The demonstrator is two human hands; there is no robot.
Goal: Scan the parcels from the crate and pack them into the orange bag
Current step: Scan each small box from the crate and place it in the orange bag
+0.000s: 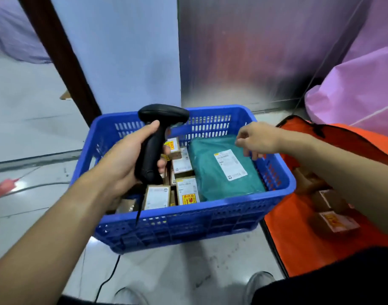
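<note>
A blue plastic crate [188,219] stands on the floor in the middle. Inside lie a large teal parcel [212,172] with a white label and several small cardboard boxes [184,192] with white and yellow labels. My left hand [127,159] grips a black handheld barcode scanner [157,133] above the crate's left side. My right hand [256,139] hovers over the teal parcel's far right corner, fingers loosely curled downward, holding nothing. An open orange bag [298,245] lies to the right of the crate, with a few small boxes [334,223] in it.
The scanner's black cable [109,278] trails down across the floor toward my feet. A metal panel [254,51] and a blue wall stand behind the crate. Pink plastic sacks [360,89] fill the right background. A dark post [63,56] leans at left.
</note>
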